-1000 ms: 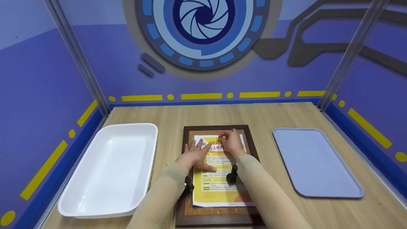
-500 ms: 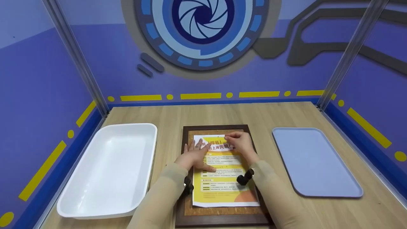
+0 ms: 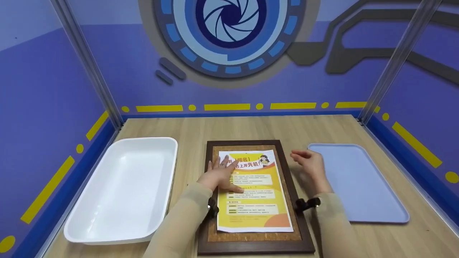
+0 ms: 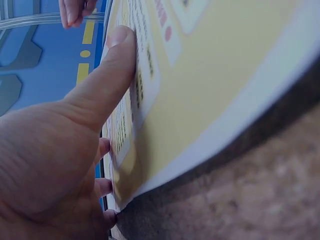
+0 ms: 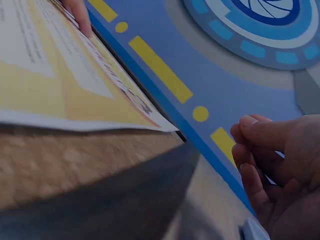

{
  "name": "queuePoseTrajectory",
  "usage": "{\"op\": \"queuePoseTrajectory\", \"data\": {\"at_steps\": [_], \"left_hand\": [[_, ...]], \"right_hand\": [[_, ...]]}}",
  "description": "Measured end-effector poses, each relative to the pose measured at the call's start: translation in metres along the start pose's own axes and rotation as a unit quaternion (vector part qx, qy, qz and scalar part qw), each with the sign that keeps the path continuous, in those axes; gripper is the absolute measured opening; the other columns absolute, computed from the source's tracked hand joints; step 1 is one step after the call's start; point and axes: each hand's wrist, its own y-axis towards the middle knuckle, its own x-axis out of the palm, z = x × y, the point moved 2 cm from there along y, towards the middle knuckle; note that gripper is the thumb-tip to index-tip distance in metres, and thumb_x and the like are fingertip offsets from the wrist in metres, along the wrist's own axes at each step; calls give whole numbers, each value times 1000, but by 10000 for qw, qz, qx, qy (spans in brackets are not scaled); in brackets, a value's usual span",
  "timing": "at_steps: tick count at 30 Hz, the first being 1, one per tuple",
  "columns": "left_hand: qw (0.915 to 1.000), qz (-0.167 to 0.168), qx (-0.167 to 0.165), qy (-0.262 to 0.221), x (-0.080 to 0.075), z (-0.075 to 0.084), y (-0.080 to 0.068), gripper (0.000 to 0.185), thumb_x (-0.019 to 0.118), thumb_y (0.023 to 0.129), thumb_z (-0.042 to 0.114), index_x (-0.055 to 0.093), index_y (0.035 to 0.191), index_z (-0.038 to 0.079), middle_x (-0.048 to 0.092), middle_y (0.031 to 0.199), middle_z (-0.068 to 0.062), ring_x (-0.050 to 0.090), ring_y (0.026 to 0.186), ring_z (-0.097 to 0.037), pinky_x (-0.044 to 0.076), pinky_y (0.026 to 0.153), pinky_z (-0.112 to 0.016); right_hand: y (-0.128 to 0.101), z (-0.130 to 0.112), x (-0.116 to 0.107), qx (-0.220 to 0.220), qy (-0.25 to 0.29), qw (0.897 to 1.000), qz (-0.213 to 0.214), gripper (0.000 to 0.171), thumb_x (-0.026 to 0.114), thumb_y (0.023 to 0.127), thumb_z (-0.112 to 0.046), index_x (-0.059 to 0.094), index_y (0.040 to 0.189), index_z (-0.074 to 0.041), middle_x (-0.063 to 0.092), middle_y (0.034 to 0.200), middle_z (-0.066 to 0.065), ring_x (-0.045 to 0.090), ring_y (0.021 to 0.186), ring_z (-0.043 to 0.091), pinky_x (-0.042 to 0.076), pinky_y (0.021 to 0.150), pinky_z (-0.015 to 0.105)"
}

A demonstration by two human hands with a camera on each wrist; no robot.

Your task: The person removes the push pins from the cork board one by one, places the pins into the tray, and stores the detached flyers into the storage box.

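A yellow and white printed poster lies on a cork board with a dark brown frame. My left hand rests on the poster's left side, fingers spread; its thumb lies along the paper in the left wrist view. A tiny dark spot shows at the poster's top edge. To the right of the frame, my right hand is in the air by the blue-grey tray's near-left edge. In the right wrist view its fingers are loosely curled, the thumb near the index fingertip, with nothing visible between them.
A deep white basin stands on the wooden table at the left. The flat blue-grey tray lies at the right. Purple-blue panels enclose the back and both sides.
My right hand has moved from the poster's top edge rightwards, past the frame towards the tray, uncovering the poster's top right corner. My left hand stays in place.
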Motion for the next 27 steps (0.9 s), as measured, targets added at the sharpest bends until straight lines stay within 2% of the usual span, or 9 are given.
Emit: {"op": "queuePoseTrajectory", "data": {"at_steps": [3, 9, 14, 18, 23, 27], "left_hand": [[10000, -24, -13, 38, 0, 0, 0, 117, 83, 76, 64, 18, 166, 27, -3, 175, -8, -11, 161, -37, -10, 129, -58], [10000, -42, -62, 20, 0, -2, 0, 117, 83, 76, 64, 18, 166, 28, -4, 175, -7, -12, 161, -36, -10, 129, -57], [10000, -67, -70, -10, 1, -2, 1, 117, 83, 75, 64, 19, 166, 28, -3, 176, -7, -12, 162, -36, -11, 129, -57], [9999, -71, -88, -27, 1, -1, 1, 117, 83, 75, 64, 19, 166, 28, -4, 175, -7, -12, 161, -35, -11, 129, -56], [9999, -39, -131, -19, -1, 0, 2, 117, 84, 74, 64, 20, 166, 29, -3, 176, -5, -12, 162, -35, -11, 129, -56], [9999, -41, -135, -36, -1, 2, 1, 116, 84, 74, 63, 20, 166, 29, -3, 176, -6, -12, 162, -35, -11, 129, -57]], "right_hand": [[0, 4, -23, -59, -294, 9995, 92, 33, 76, 95, -17, 73, 118, 7, 80, 92, -7, 65, 74, -9, 53, 71, 11], [-2, 13, -62, 186, -590, 9973, 385, 37, 77, 94, -21, 73, 120, 5, 73, 80, -22, 62, 72, -11, 51, 68, 9], [-6, 28, -95, 772, -949, 9904, 648, 40, 77, 94, -26, 74, 122, 2, 68, 72, -25, 60, 68, -10, 49, 64, 12], [-12, 40, -115, 1202, -1140, 9839, 665, 39, 76, 94, -25, 74, 121, 3, 69, 73, -22, 59, 66, -9, 49, 61, 14], [-15, 48, -124, 1316, -1648, 9767, 387, 33, 74, 94, -20, 75, 115, 5, 77, 80, -9, 59, 70, -3, 46, 62, 17], [-15, 50, -125, 1247, -2046, 9707, 187, 29, 73, 94, -18, 77, 110, 5, 81, 97, 11, 70, 94, 23, 45, 69, 19]]}}
